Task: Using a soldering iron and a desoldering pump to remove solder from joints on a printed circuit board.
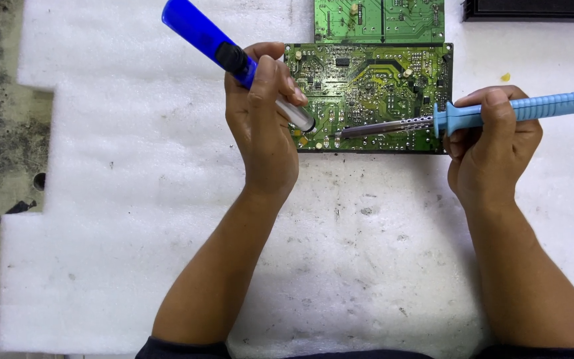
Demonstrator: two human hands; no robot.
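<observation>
Bare white foam sheet (134,199) lies open; two circuit boards (373,93) crowd the top.

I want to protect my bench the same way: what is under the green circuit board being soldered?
The green circuit board lies on a sheet of white foam. Whatever sits directly beneath the board is covered.

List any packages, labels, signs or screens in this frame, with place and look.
None that can be made out: no package, sign or screen.
Nearest candidate: a dark flat thing cut off at the top right edge; what it is cannot be told.
The green board under the tools and a second board behind it carry only fine white markings, too small to tell apart.
</observation>
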